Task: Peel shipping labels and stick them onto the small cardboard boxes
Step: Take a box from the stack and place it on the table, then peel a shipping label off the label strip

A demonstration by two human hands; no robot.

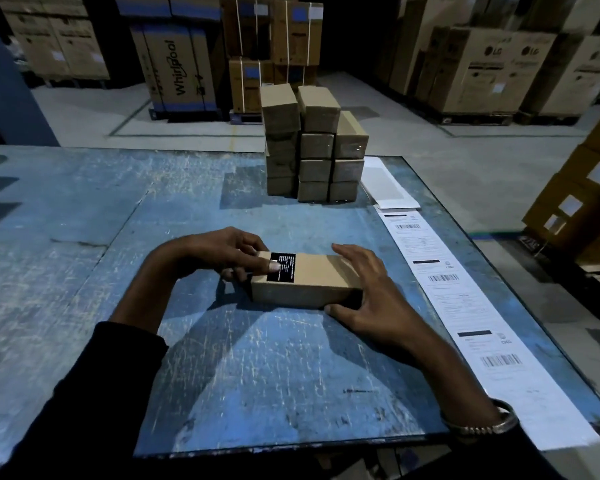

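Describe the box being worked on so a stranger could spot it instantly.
On the scratched blue table, ahead of the stacked boxes, one small cardboard box lies alone between both hands. Unlike the stacked ones, it carries a black label on its left end.
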